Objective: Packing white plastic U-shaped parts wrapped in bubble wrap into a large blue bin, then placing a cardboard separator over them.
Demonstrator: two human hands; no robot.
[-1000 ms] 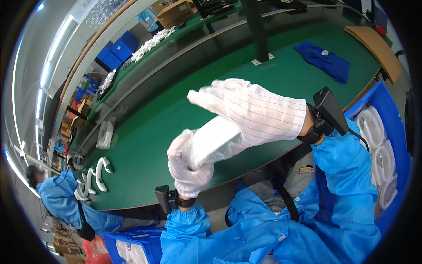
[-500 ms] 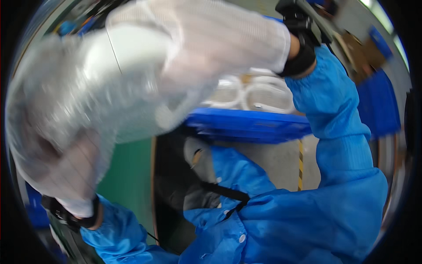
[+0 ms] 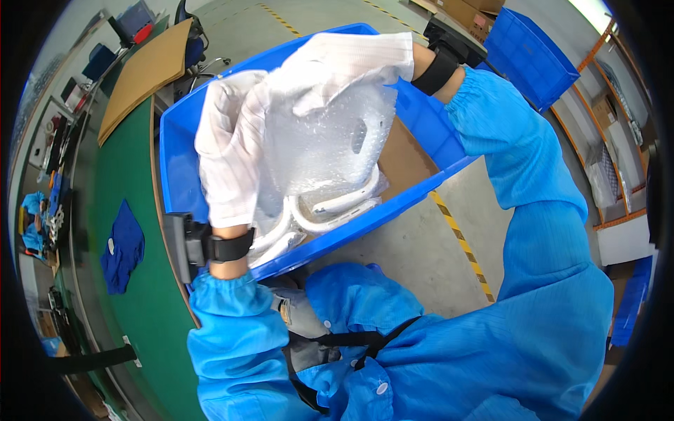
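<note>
At nine o'clock, a green table [image 3: 123, 281] with a crumpled blue cloth [image 3: 121, 245] lying flat on it, well apart from the hands; a brown board [image 3: 144, 70] at eleven o'clock beyond the table's end. Just right of the table edge, a blue bin [image 3: 172, 161], tilted in view, its near wall running from seven o'clock up toward three. Contents of the bin: white curved plastic parts [image 3: 337, 207] wrapped in clear film, stacked against the near wall, and a brown cardboard liner [image 3: 404, 158] showing on the floor at its right side. Left hand [image 3: 225, 158], white-gloved, black strap at the wrist, closed on the left edge of a bubble-wrap bag [image 3: 323, 144] held above the bin's middle; a white part with an oval slot shows through the wrap. Right hand [image 3: 344, 59], white-gloved, at twelve o'clock, fingers folded over the bag's top edge, gripping it. A second blue bin [image 3: 530, 52] stands on the grey floor at one o'clock; shelving at three o'clock. Change from half a second earlier: then the gloved hands filled the upper view, blurred and close to the camera, with the bin only partly seen behind them; now both sit clear over the bin, bag in sharp view.
</note>
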